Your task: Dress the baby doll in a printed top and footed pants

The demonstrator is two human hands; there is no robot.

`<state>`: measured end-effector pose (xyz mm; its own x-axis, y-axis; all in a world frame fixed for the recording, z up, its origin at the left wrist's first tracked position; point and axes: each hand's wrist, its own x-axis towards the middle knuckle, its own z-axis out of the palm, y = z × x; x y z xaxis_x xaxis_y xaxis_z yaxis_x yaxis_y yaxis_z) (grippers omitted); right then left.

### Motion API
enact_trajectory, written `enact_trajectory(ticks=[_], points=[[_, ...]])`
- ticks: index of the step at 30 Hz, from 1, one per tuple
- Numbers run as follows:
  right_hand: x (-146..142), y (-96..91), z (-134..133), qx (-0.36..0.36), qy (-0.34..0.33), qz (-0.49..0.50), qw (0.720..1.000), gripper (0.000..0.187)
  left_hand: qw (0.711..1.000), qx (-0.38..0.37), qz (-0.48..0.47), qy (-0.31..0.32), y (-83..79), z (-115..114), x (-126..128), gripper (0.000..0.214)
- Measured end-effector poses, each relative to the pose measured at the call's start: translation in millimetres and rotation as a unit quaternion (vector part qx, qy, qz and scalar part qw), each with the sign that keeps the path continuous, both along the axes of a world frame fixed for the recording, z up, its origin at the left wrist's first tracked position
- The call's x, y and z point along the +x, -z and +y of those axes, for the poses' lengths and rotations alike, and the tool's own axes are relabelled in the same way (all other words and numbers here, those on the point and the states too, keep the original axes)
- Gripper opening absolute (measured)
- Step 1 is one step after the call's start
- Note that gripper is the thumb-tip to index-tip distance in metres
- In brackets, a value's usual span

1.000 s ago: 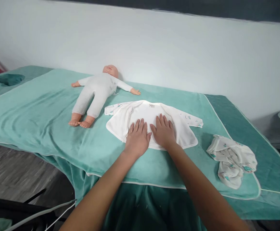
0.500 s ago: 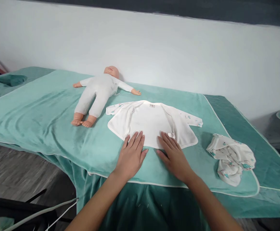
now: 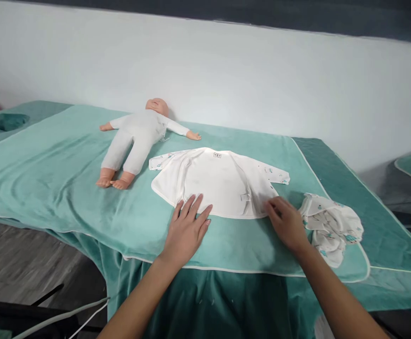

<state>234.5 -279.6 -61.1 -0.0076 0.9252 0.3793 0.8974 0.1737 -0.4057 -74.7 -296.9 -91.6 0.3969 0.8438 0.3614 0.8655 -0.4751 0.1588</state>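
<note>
A white baby shirt (image 3: 212, 181) with small printed sleeves lies spread open on the green blanket (image 3: 64, 188), its inside facing up. My left hand (image 3: 187, 228) rests flat on its lower left edge, fingers spread. At the lower right corner, my right hand (image 3: 286, 221) has its fingers bent and closed on the edge of the shirt. Behind and to the left, a baby doll (image 3: 138, 134) in a white body lies on its back with arms out. A crumpled printed baby garment (image 3: 332, 226) sits just right of my right hand.
A white wall (image 3: 226, 70) stands along the back of the bed. Darker green cover (image 3: 389, 254) shows at the right and hangs over the front. Pale cables (image 3: 60, 318) and a black object (image 3: 11, 318) are at the lower left.
My right hand has moved right from the shirt's lower middle to its right corner, and its fingers have closed there. My left hand stays flat on the shirt. The view has shifted slightly.
</note>
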Motion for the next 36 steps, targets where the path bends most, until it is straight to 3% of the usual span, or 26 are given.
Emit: enact_trajectory(ticks=[2,4,7,10,15,20,23,27,29,32,36], points=[[14.8,-2.0,28.2,0.023,0.102,0.079,0.991,0.028,1.0,0.002,0.0,-0.001,0.3,0.1,0.2,0.045],[30.9,-2.1,59.9,0.048,0.224,0.112,0.967,0.035,1.0,0.002,0.002,-0.002,0.3,-0.1,0.6,0.046],[49.3,1.1,98.4,-0.013,0.316,0.107,0.943,0.049,1.0,-0.001,0.007,-0.004,0.4,-0.9,0.8,0.047],[59.7,6.6,117.8,-0.027,0.308,0.109,0.945,0.041,1.0,-0.003,0.012,-0.006,0.7,-1.2,0.7,0.047],[70.4,16.0,124.8,0.134,0.275,0.133,0.943,0.038,1.0,-0.009,0.013,-0.008,0.8,-0.9,2.9,0.047],[60.4,16.3,117.5,0.192,0.218,0.068,0.954,0.041,0.997,-0.044,-0.057,0.005,-2.7,-2.0,-0.2,0.044],[40.6,5.4,109.2,0.202,0.15,0.038,0.967,0.038,0.978,-0.087,-0.189,0.019,-9.5,7.7,-19.8,0.041],[-14.0,-13.6,103.8,0.152,0.053,0.0,0.987,0.04,0.948,-0.02,-0.303,-0.094,-16.7,52.6,-62.2,0.04],[-54.7,-18.0,106.8,0.09,-0.01,-0.016,0.996,0.044,0.955,0.021,-0.266,-0.125,-16.8,84.4,-80.5,0.044],[-117.9,-14.1,118.8,-0.031,-0.105,-0.054,0.993,0.057,0.98,-0.017,-0.155,-0.125,-14.2,124.3,-95.2,0.052],[-171.8,2.0,143.5,-0.119,-0.119,-0.129,0.977,0.072,0.978,-0.102,-0.063,-0.17,-11.4,143.9,-95.2,0.052]])
